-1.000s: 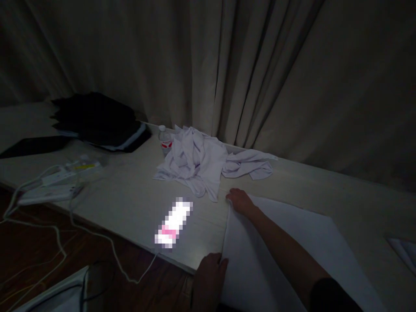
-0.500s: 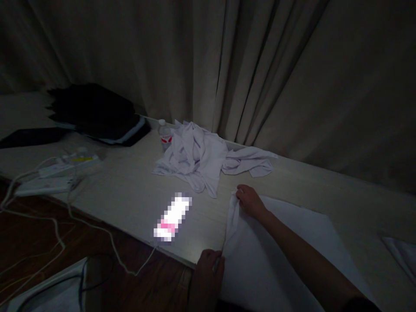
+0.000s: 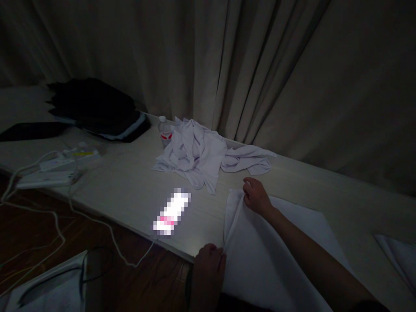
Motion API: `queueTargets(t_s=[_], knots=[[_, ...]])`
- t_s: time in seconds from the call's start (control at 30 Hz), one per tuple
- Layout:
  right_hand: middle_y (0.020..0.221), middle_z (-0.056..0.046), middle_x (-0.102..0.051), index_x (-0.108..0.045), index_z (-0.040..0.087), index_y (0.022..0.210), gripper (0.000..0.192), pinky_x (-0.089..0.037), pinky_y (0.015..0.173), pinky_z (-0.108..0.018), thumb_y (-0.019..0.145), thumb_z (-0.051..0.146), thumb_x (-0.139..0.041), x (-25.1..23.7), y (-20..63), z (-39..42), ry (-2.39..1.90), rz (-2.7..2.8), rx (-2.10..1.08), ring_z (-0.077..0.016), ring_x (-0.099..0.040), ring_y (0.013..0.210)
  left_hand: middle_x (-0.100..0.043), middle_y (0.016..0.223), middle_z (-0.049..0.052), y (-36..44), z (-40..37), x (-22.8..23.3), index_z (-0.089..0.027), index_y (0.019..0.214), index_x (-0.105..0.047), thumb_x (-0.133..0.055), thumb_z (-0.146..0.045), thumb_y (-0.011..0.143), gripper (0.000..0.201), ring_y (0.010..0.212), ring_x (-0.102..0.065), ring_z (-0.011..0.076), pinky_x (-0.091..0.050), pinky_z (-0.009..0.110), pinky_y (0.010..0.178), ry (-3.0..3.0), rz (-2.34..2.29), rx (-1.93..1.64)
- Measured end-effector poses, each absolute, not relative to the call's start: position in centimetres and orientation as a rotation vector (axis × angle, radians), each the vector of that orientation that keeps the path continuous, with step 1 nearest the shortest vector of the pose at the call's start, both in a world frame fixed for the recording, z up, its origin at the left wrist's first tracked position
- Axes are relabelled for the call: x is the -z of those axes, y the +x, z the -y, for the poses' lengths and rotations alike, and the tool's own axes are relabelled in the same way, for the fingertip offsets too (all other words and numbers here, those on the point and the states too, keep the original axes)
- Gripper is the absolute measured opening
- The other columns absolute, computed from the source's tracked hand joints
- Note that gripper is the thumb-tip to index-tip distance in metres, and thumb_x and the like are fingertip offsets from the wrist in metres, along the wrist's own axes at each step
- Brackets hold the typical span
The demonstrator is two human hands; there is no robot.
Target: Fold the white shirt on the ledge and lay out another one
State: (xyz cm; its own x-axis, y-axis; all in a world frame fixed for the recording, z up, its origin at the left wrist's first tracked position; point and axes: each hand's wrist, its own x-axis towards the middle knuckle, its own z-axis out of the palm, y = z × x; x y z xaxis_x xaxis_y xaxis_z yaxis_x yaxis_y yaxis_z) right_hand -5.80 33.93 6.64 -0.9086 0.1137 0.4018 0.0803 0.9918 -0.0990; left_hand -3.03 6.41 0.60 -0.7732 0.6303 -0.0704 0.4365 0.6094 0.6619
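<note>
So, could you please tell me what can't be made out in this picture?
In the head view:
Bottle: its base is hidden behind the crumpled white cloth.
Lit rectangle: pixelated, its content unreadable.
Spread white cloth: partly covered by the right forearm.
Fabric at far right: cut off by the picture edge.
Dark pile: too dark to tell its upper layers apart.

Plain white cloth (image 3: 253,251), black pile (image 3: 94,104), grey-brown curtain (image 3: 130,43), red-and-white bottle label (image 3: 166,136), pale tabletop (image 3: 130,182)

Curtain (image 3: 130,52) behind pale surface (image 3: 120,182). Bottle (image 3: 165,132) upright, white-capped, red-labelled. Black stack (image 3: 94,106) farther left. Power strips (image 3: 48,179) near front edge. Pixelated bright screen (image 3: 173,212), white cable (image 3: 134,265).
</note>
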Motion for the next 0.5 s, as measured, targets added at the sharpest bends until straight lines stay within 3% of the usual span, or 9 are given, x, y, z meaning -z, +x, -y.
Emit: queueTargets(t_s=[0.2, 0.4, 0.5], knots=[[0.122, -0.016, -0.055, -0.056, 0.018, 0.082, 0.022, -0.037, 0.097, -0.039, 0.065, 0.006, -0.05, -6.5, -6.7, -33.8, -0.157, 2.763, -0.111, -0.0265, -0.047, 0.115, -0.067, 0.099, 0.009, -3.9, -6.8, -2.0, -0.021, 0.104, -0.064, -0.031, -0.042, 0.091, 0.041, 0.094, -0.061, 0.0213, -0.043, 0.033, 0.083, 0.741, -2.466, -0.95], [0.132, -0.016, -0.05, -0.058, 0.015, 0.097, 0.025, -0.032, 0.102, -0.037, 0.074, 0.01, -0.05, -5.4, -9.1, -33.5, -0.212, 3.009, -0.038, -0.0251, -0.043, 0.121, -0.069, 0.098, 0.007, -4.3, -6.8, -2.3, -0.022, 0.094, -0.062, -0.031, -0.044, 0.09, 0.038, 0.094, -0.062, 0.0203, -0.042, 0.03, 0.079, 0.64, -2.363, -0.745], [0.127, -0.013, -0.054, -0.059, 0.016, 0.099, 0.025, -0.034, 0.099, -0.034, 0.076, 0.013, -0.05, -4.4, -10.8, -33.2, -0.265, 3.114, -0.059, -0.0237, -0.047, 0.117, -0.069, 0.098, 0.006, -4.6, -6.5, -2.0, -0.022, 0.094, -0.061, -0.028, -0.04, 0.09, 0.037, 0.092, -0.063, 0.0175, -0.042, 0.028, 0.078, 0.539, -2.37, -0.687]])
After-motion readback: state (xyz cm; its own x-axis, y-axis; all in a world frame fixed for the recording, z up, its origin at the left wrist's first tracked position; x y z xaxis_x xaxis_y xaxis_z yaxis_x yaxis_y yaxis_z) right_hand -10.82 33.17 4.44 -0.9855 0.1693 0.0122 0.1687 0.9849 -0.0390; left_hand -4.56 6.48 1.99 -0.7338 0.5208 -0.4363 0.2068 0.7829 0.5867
